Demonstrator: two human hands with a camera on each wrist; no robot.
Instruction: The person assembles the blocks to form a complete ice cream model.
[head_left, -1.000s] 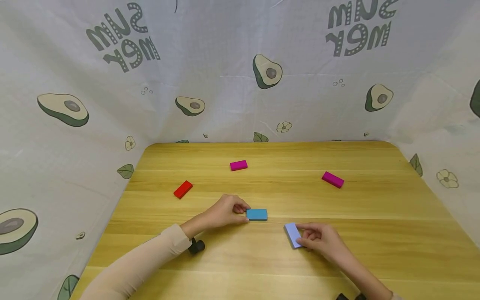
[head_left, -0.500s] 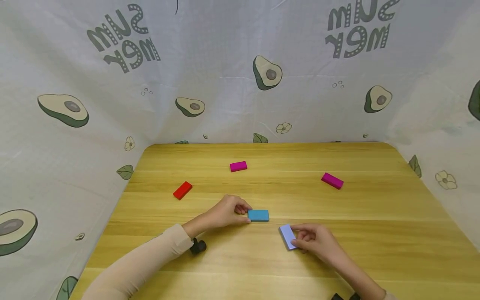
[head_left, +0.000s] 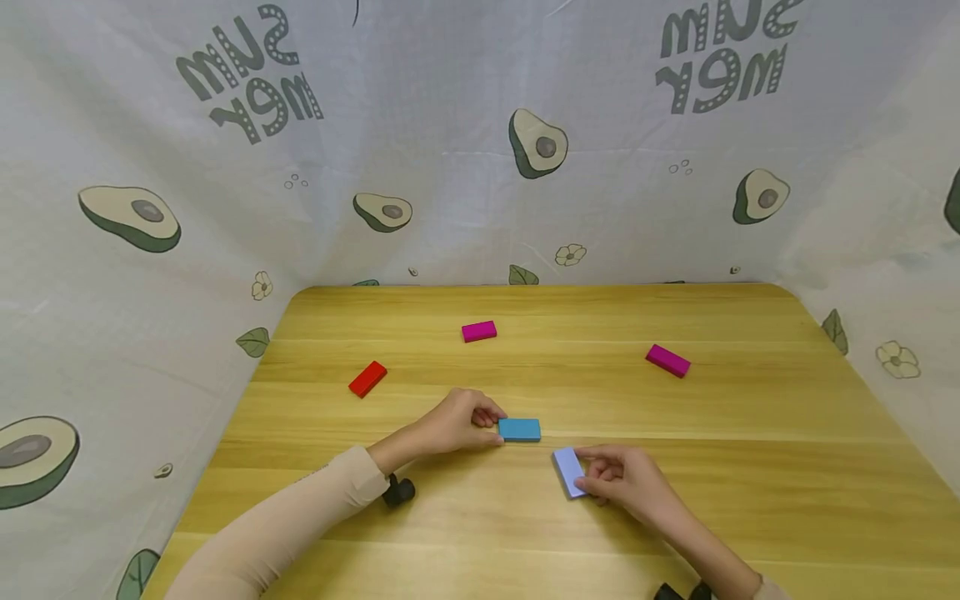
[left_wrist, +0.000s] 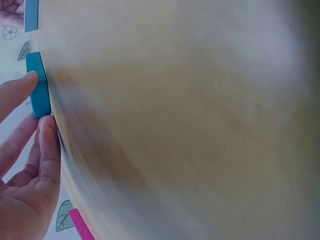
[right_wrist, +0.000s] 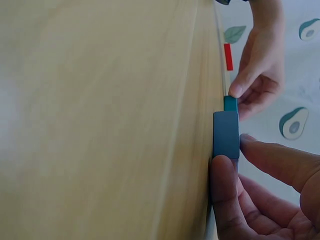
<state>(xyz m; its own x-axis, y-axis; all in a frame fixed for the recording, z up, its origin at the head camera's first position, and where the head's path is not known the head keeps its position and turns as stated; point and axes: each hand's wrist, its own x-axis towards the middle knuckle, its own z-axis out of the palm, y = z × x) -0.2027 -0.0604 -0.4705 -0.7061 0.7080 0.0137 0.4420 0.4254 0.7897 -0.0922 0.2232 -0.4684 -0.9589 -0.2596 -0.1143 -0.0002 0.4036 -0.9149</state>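
My left hand (head_left: 461, 423) in a thumb-and-finger pinch, my right hand (head_left: 628, 481) pinching likewise, nearer my body than the left, the two apart, my forearms (head_left: 702, 543) slanting inward behind them

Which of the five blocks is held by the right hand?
The lavender-blue block, nearest the person. The left hand holds the blue block; the red block and two magenta blocks lie untouched.

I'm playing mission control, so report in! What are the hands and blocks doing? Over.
Left hand pinches blue block. Right hand pinches lavender block. Those two apart, nothing between. Red block, two magenta blocks farther away.
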